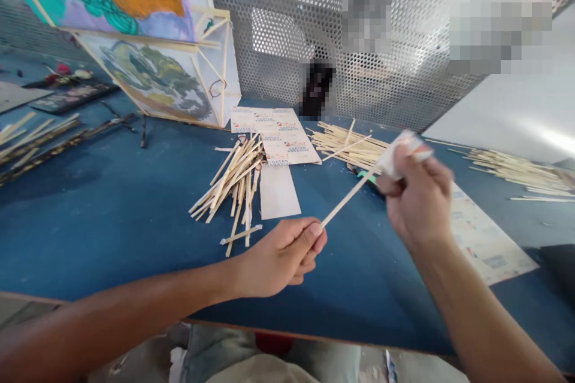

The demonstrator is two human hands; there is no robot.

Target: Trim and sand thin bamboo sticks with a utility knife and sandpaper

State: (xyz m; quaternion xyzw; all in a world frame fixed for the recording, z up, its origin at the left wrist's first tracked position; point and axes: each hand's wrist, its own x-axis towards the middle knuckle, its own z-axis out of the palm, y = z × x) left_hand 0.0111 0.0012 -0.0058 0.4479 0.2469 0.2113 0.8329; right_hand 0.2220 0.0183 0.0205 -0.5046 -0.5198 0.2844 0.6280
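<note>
My left hand is closed in a pinch on the near end of a thin pale wooden stick, which slants up and to the right over the blue table. My right hand, blurred by motion, is closed around a small whitish piece wrapped about the stick's far end. What that piece is I cannot make out. A loose heap of similar sticks lies just left of my left hand.
More stick piles lie at the centre back, far right and far left. Printed paper sheets and a blank strip lie mid-table. Painted kites lean on a perforated metal screen.
</note>
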